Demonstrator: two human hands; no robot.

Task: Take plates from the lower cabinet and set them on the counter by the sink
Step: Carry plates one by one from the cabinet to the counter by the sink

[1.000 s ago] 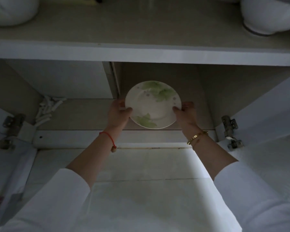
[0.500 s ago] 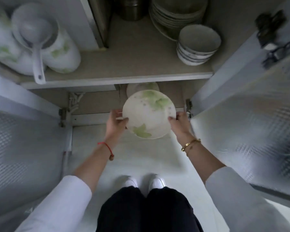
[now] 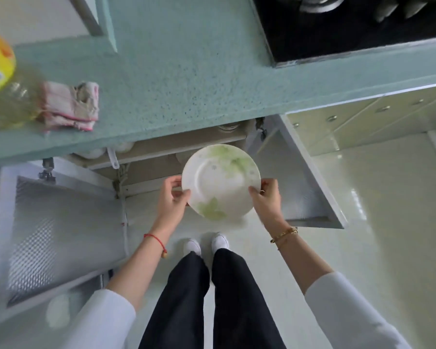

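Round white china plate with pale green leaf prints (image 3: 220, 182) is held in the air just below the front edge of the speckled pale-green stone counter (image 3: 186, 84), outside the open lower cabinet (image 3: 161, 149). The left hand (image 3: 173, 197) pinches its left rim and the right hand (image 3: 267, 200) its right rim, thumbs on top. At the counter's left end lie a folded pink-edged cloth (image 3: 69, 105) and a yellow-labelled oil bottle (image 3: 0, 79).

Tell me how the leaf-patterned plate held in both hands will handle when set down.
The plate looks like glazed ceramic, so probably stiff and breakable if knocked on the counter edge. Its glossy face may be slippery; the left hand and right hand grip opposite rims. Wide and shallow, it should sit without tipping.
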